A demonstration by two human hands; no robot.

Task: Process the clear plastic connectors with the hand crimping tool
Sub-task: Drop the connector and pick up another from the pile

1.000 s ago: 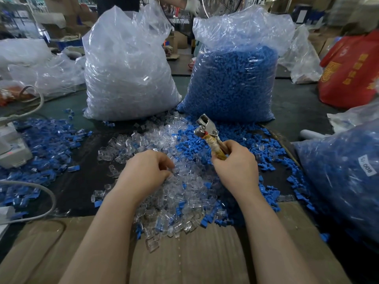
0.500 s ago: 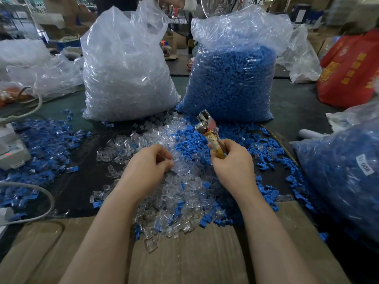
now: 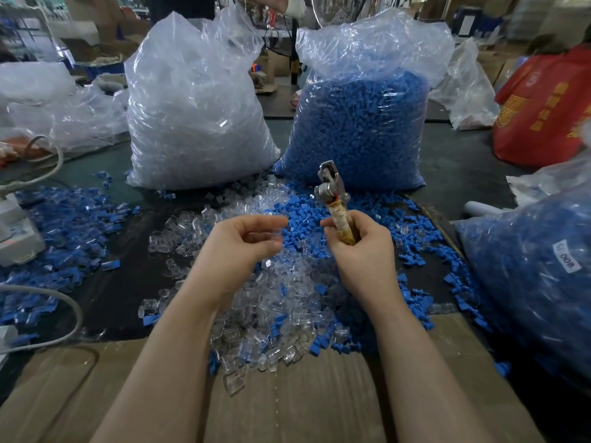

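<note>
Broadly, the dark desk (image 3: 463, 174) carries everything, with a sheet of brown cardboard (image 3: 319, 404) laid over its near edge. Two big plastic sacks stand at the back: the sack of clear pieces (image 3: 195, 119) on the left and the sack of blue pieces (image 3: 361, 129) beside it on the right. A third bag of blue parts (image 3: 537, 276), bearing a white label, lies at the right edge, and a red bag (image 3: 550, 107) sits behind it. To the far left is a spread of blue and clear parts (image 3: 64, 225), next to a white device (image 3: 16, 238) and a grey cable (image 3: 57, 311).

Between the arms lies the loose heap of clear plastic connectors (image 3: 271, 302), mixed with blue caps (image 3: 303, 212), spilling onto the cardboard.

The right hand (image 3: 361, 251) is curled round the yellowish wrapped handles of the hand crimping tool (image 3: 335, 203), which points up and away, its metal head above the heap in front of the blue sack. The left hand (image 3: 243, 247) hovers over the pile with fingers bent inward and thumb towards the fingertips; it seems to pinch a clear connector, though the transparent piece is hard to make out.
</note>
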